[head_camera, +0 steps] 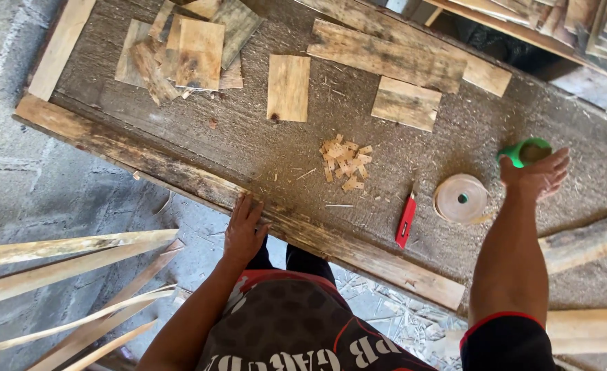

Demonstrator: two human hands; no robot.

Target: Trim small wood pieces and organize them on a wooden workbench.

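Green plastic cup (pixel 525 151), far right on the workbench (pixel 180 124): light, stiff, probably slick; best gripped round its wall. Right hand (pixel 537 173) curls over it, grasp unclear. Left hand (pixel 243 230) lies open on the near edge.

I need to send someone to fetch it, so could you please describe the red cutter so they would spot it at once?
On the long wooden workbench, look near the front edge, between the pile of small wood chips and the roll of pale tape. The cutter is slim, lies almost upright in view, and is the only red thing there.
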